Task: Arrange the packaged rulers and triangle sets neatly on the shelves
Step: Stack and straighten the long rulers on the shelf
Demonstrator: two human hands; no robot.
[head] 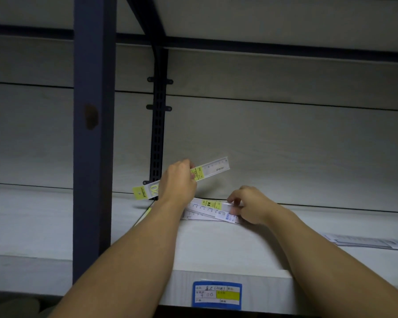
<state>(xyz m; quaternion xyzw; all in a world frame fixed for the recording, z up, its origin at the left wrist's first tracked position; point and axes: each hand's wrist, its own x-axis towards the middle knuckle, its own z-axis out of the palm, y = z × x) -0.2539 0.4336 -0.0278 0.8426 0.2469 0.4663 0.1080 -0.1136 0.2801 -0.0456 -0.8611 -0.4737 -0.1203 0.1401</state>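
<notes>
One view, head camera. Left hand (178, 180) pinches packaged ruler (182, 179) above shelf (216, 244), long axis tilted, right end higher. Right hand (251, 206) fingertips pinch right end of ruler pile (210, 211) lying flat near back wall. Pile sits just below-right of lifted ruler; left hand nearer. Blue price label (217, 294) on shelf edge.

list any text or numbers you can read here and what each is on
"20": yellow end of the clear packaged ruler that the left hand holds.
"9 10 11": scale on the packaged rulers lying on the shelf under the right hand.
"4 00", handwritten: blue-framed shelf price label.
Other print: too small or blurred.
</notes>
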